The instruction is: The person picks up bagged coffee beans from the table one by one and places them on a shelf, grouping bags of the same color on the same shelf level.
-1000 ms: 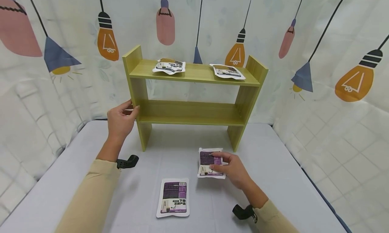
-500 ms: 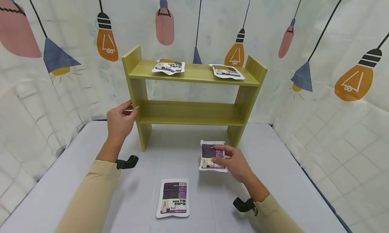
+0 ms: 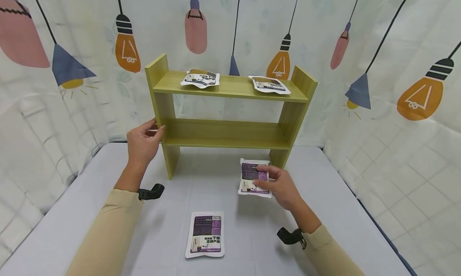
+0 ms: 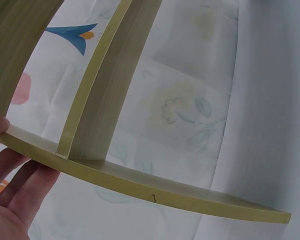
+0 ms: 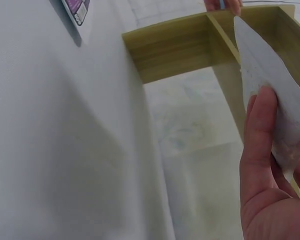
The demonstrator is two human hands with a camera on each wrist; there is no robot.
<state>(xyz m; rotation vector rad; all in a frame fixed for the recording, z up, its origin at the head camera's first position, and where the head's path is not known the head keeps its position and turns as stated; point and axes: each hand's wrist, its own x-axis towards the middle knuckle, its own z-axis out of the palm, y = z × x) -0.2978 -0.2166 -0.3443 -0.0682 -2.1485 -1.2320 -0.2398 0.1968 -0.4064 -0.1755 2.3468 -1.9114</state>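
My left hand [image 3: 143, 142] grips the left side panel of a yellow-green wooden shelf [image 3: 227, 145], thumb in front and fingers behind; the left wrist view shows the hand [image 4: 20, 185] around the panel's edge. In front of the shelf's right leg, my right hand [image 3: 279, 186] pinches a white pouch [image 3: 248, 190] with a purple label by its right side. In the right wrist view the pouch [image 5: 270, 75] shows edge-on between thumb and fingers, raised above the table. A second purple-labelled pouch [image 3: 205, 234] lies flat on the table, nearer to me.
Two white pouches with brown-and-white labels rest on the top board, one pouch [image 3: 200, 79] at left and another pouch [image 3: 269, 85] at right. A white cloth covers the table [image 3: 162, 236]. Behind stands a curtain [image 3: 230, 36] printed with lamps.
My right hand has lifted the pouch up and slightly right, toward the shelf. The left hand and the shelf have stayed in place.
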